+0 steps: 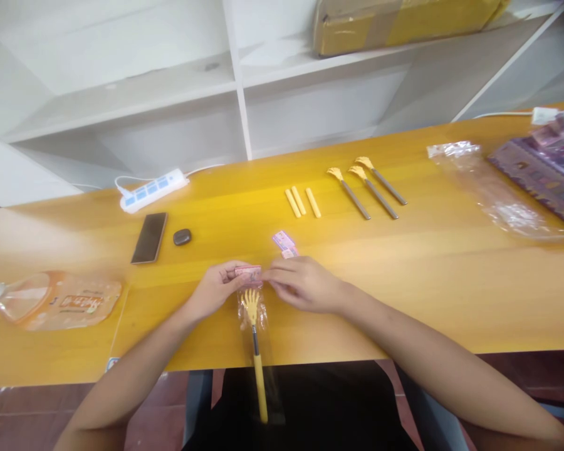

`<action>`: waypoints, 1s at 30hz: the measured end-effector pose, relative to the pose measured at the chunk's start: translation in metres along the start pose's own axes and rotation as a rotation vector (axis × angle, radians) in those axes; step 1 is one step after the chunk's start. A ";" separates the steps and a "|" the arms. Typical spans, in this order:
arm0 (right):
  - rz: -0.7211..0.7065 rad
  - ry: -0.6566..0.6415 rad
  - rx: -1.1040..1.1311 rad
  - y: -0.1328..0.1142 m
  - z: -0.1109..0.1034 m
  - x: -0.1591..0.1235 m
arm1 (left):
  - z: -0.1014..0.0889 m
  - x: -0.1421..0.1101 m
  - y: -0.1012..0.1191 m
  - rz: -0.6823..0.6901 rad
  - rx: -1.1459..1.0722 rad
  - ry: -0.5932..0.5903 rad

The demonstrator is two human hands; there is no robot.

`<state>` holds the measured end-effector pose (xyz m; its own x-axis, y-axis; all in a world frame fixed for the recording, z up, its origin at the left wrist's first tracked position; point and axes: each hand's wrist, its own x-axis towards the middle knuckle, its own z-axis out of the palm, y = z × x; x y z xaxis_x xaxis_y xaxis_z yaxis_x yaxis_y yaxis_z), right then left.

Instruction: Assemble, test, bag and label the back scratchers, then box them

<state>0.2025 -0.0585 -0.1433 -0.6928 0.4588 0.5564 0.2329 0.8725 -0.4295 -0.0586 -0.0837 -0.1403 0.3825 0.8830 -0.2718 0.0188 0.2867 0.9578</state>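
Note:
My left hand pinches a small pink printed card at the top of a clear plastic bag. Inside the bag lies a back scratcher with a yellow hand-shaped head and a yellow handle; its lower end hangs past the table's front edge. My right hand is at the card's right edge, fingers bent and fingertips touching it. Just beyond the right hand, more printed cards lie on the table. Whether the right fingertips grip the card firmly is hard to see.
Three yellow tubes and three back scratchers with bare metal shafts lie farther back. Clear plastic bags and a purple package are right. A phone, black case, power strip and orange-labelled bottle are left.

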 end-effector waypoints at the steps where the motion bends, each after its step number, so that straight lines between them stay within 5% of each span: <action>1: -0.012 -0.024 -0.017 0.000 0.001 0.000 | 0.000 0.000 0.000 0.007 0.028 0.006; 13: -0.028 -0.051 -0.185 0.002 0.004 -0.001 | -0.002 -0.001 -0.002 0.005 0.067 0.005; 18: 0.099 -0.075 -0.125 0.003 0.004 -0.002 | -0.004 -0.001 -0.003 0.010 0.072 0.013; 30: 0.648 -0.742 0.803 -0.048 0.005 0.023 | -0.004 -0.006 0.001 0.167 0.065 0.253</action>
<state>0.1723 -0.0909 -0.1134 -0.8820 0.3315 -0.3350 0.3735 0.0581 -0.9258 -0.0646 -0.0871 -0.1386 0.1435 0.9827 -0.1173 0.0374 0.1130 0.9929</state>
